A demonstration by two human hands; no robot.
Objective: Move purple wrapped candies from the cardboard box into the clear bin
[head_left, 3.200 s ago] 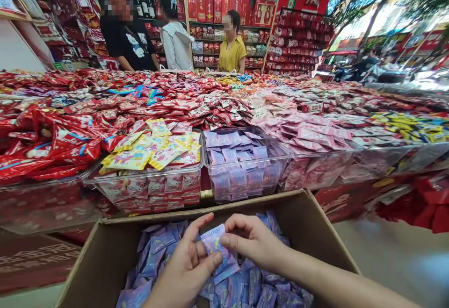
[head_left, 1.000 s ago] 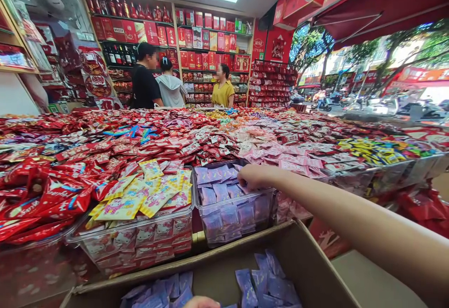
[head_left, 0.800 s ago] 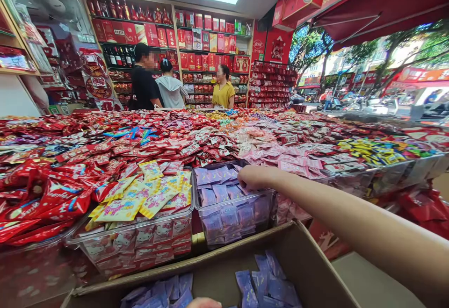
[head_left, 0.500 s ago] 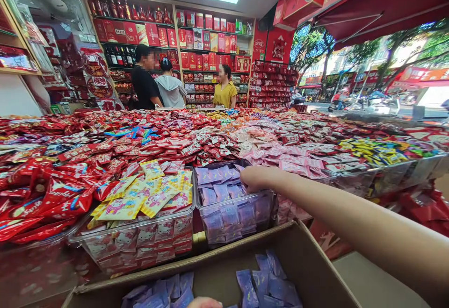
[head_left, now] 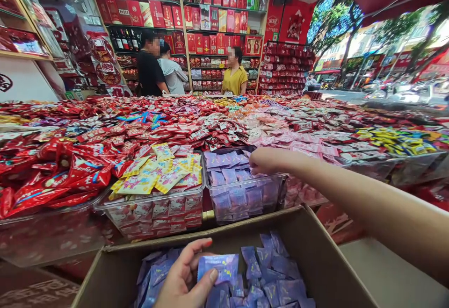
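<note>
My left hand (head_left: 191, 275) is over a cardboard box (head_left: 308, 242), its thumb pressing on a purple candy packet (head_left: 224, 267). Many loose purple packets (head_left: 280, 284) lie in the box beneath it. Farther forward, my right hand (head_left: 264, 161) is closed at the right side of a clear plastic bin (head_left: 245, 184), which holds rows of purple packets (head_left: 229, 176). The fingertips of the right hand are hidden, so what they hold cannot be made out.
Left of that bin stands one with yellow packets (head_left: 150, 175), then red packets (head_left: 70, 172). Pink packets (head_left: 298, 142) lie to the right. Several people, one in a yellow shirt (head_left: 234, 81), stand behind the display, before shelves (head_left: 217, 30).
My left hand has risen into view with a purple packet. The view has tilted down and shifted left. My right hand stays at the right side of the purple bin.
</note>
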